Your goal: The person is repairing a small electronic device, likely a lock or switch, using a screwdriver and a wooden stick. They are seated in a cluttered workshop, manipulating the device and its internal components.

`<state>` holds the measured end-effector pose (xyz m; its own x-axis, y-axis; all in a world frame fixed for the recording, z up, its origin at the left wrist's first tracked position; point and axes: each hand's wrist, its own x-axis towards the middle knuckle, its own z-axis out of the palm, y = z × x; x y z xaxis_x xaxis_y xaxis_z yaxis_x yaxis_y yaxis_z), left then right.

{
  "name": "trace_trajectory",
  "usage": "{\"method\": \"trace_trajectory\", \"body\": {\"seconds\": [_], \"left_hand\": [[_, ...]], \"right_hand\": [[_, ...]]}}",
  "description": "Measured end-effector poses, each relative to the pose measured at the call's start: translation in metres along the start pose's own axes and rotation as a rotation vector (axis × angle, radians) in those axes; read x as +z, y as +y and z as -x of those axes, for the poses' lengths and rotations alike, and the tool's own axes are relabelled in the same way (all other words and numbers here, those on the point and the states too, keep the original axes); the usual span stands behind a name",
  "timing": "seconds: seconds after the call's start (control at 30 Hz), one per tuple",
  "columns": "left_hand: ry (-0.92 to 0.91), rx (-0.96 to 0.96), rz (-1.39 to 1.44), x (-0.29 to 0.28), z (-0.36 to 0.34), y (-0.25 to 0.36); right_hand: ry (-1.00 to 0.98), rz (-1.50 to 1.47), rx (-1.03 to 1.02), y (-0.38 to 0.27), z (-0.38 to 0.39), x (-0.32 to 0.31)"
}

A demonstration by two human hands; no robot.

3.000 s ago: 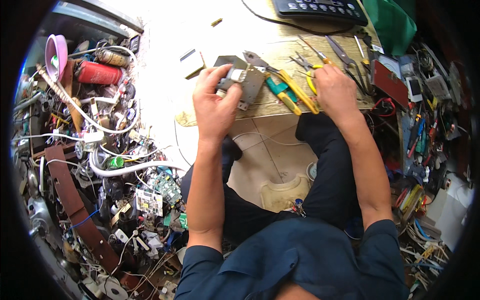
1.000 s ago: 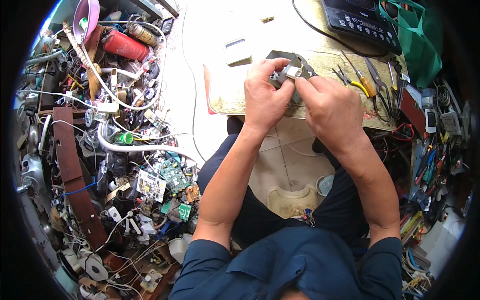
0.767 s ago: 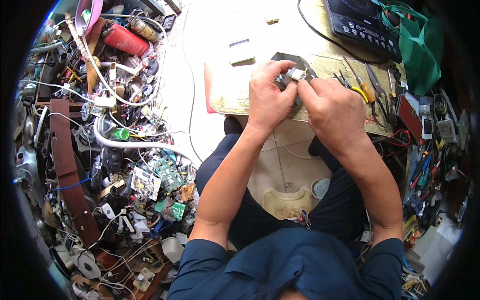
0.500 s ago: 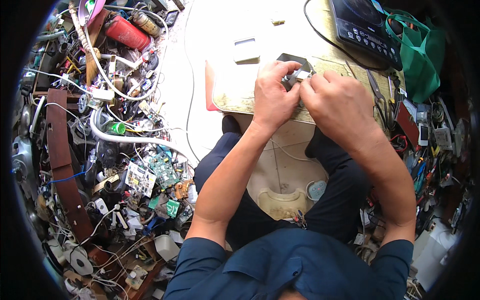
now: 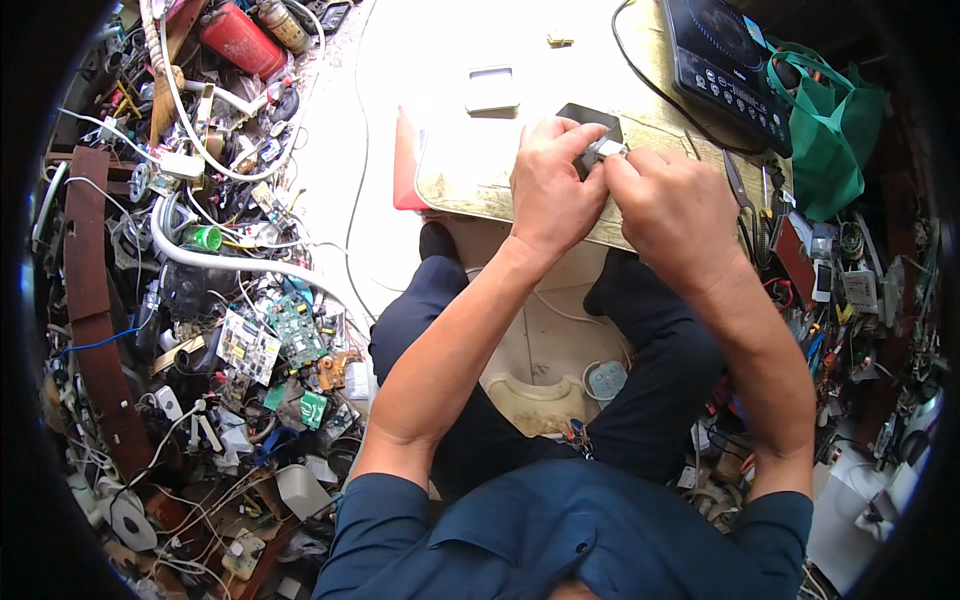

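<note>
Over the near edge of the worktable [image 5: 470, 190], my hands meet at a small white and silver part [image 5: 606, 149], whose exact kind I cannot make out. My left hand [image 5: 553, 185] grips it between thumb and fingers from the left. Closed in a pinch, my right hand [image 5: 675, 205] touches the part's right end; anything between its fingertips is hidden. Just behind the fingers is a dark grey, box-like piece [image 5: 590, 118], partly covered by my left hand. Farther left lies a shallow rectangular piece with a dark rim [image 5: 491, 90]. A small brass-coloured piece [image 5: 560, 41] sits farther back.
On the table's right stand a black induction cooktop [image 5: 725, 70] with its cable and a green bag [image 5: 835, 130]. Scissors [image 5: 738, 185] lie by the right edge. Heaped circuit boards [image 5: 290, 325], cables and scrap fill the left; a red cylinder [image 5: 240, 42] lies beyond. Tools crowd the right.
The whole view has shifted slightly, so the surroundings sit farther left. Between my fingers the white and silver part shows more plainly, tilted a little; both hands stay closed at it.
</note>
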<state>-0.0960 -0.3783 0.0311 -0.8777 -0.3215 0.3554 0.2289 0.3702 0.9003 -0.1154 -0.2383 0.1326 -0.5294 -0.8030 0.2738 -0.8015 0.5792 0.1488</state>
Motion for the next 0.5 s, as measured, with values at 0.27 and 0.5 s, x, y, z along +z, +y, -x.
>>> {"method": "trace_trajectory", "body": {"seconds": [0.27,0.5], "left_hand": [[-0.005,-0.013,-0.022,0.003,-0.003,-0.002],[0.016,-0.02,-0.038,0.001,0.001,-0.002]], "right_hand": [[0.004,0.027,0.074,-0.007,0.004,0.007],[-0.091,0.05,-0.089,0.001,-0.014,0.0]]}}
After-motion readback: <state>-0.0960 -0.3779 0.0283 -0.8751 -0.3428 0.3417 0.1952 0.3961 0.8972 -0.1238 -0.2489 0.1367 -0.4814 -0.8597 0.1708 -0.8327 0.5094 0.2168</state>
